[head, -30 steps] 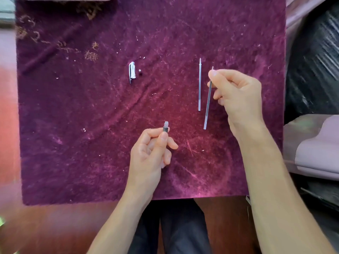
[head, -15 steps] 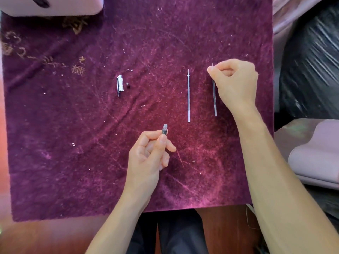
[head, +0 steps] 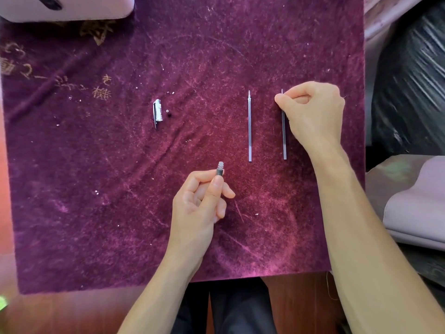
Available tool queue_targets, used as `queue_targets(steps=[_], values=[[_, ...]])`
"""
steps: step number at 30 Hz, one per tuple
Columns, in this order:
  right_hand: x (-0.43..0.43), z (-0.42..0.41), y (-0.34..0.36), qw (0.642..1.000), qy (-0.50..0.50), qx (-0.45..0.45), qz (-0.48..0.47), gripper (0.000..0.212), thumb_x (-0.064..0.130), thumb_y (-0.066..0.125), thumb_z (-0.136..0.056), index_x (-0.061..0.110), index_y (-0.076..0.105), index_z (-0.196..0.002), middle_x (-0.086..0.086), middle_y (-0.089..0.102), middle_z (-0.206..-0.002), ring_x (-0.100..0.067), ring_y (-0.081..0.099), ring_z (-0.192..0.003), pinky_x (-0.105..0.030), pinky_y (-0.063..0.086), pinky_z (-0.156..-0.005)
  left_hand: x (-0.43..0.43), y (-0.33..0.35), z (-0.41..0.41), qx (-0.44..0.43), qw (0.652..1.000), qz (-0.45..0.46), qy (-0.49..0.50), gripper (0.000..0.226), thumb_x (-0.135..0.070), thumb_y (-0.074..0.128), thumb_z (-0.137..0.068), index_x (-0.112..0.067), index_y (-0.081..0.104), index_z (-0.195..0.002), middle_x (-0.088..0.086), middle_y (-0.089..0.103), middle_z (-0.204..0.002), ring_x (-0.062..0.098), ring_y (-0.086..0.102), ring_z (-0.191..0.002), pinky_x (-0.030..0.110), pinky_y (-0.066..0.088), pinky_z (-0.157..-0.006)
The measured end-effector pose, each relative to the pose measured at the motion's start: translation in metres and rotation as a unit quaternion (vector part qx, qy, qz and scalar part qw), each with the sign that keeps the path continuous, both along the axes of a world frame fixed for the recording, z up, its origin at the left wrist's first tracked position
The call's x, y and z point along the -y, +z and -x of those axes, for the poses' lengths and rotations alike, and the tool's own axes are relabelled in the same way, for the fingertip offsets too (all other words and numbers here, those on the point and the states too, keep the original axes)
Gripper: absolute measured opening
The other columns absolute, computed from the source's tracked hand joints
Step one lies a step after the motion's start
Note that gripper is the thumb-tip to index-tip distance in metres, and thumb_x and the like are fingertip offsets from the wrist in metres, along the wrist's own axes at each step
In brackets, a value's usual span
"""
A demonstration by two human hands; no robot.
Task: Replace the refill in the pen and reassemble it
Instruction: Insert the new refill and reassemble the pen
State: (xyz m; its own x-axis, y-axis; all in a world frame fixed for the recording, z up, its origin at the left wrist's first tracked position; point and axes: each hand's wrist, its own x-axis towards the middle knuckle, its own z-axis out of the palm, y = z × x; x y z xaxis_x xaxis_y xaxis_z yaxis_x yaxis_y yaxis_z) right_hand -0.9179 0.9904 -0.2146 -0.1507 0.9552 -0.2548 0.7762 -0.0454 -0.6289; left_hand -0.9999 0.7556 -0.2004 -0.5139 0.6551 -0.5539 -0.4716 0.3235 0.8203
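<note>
My right hand [head: 313, 112] pinches the upper end of a thin dark refill [head: 284, 136], which lies straight on the purple velvet mat [head: 96, 189] with its tip pointing away from me. A second, paler refill [head: 249, 126] lies parallel just to its left, untouched. My left hand [head: 202, 201] holds a dark pen part [head: 220, 168] upright between thumb and fingers; its threaded silver end sticks out above them. Farther left on the mat lie a silver clip piece [head: 157, 113] and two tiny round bits [head: 168, 113].
A pale pink case [head: 67, 8] sits at the mat's far left corner. To the right, off the mat, are black plastic wrap [head: 409, 80] and a pale padded object [head: 419, 203]. Red-brown table shows along the mat's left and near edges.
My right hand carried the dark refill to the right, turned it from slanted to straight and set it down parallel to the pale one. My left hand kept its grip.
</note>
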Motion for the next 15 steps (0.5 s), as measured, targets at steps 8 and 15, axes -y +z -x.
queue_targets(steps=[8,15], values=[[0.004,0.004,0.013,1.000,0.009,-0.015,-0.019,0.009,0.037,0.078,-0.089,0.028,0.080,-0.087,0.020,0.068,-0.068,0.010,0.066,-0.065,0.000,0.046,-0.069,0.003,0.002,0.003,-0.002,1.000,0.006,0.002,0.021,-0.027,0.059,-0.100,-0.007,0.063,-0.104,0.001,0.071,-0.081,0.007,0.048,-0.052,0.015,0.044,-0.050],[0.015,0.035,0.021,0.998,0.068,-0.004,0.000,0.014,0.038,0.078,-0.087,0.026,0.084,-0.089,0.015,0.075,-0.075,-0.001,0.073,-0.076,-0.021,0.059,-0.082,0.009,0.003,0.009,-0.003,1.000,0.005,0.010,0.018,-0.026,0.059,-0.100,-0.010,0.065,-0.104,0.001,0.072,-0.080,0.006,0.048,-0.052,0.014,0.045,-0.051]])
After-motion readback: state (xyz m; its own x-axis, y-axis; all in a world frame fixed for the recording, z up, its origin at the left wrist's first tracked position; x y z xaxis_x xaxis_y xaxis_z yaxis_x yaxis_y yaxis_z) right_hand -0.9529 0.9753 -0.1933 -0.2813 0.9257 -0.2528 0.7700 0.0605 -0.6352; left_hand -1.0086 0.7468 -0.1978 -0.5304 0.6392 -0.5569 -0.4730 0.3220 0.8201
